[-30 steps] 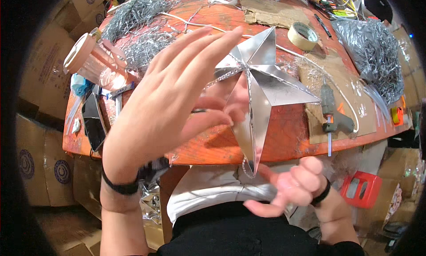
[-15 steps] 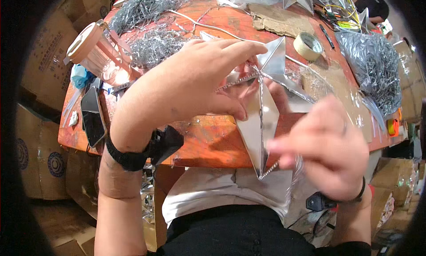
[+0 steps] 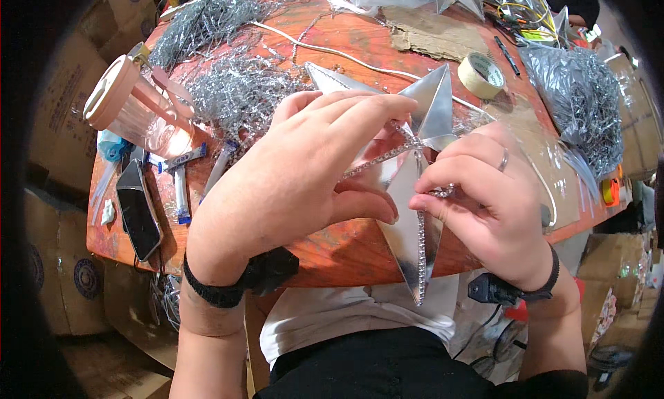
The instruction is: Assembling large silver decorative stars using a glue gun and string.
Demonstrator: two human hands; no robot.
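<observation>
Centrally in the head view, silver faceted star (image 3: 432,105) held above the front edge of an orange-red table (image 3: 328,257), long point aimed toward the body. Gripped along its left side by the left hand (image 3: 297,170), thumb against the lower point. Pinched between thumb and fingers of the right hand (image 3: 487,198), near the star's middle, bit of sparkling trim (image 3: 443,191). Around them: silver tinsel (image 3: 238,87) behind, tape roll (image 3: 474,86) beyond, phone (image 3: 142,222) and pink-lidded cup (image 3: 149,112) to the left.
</observation>
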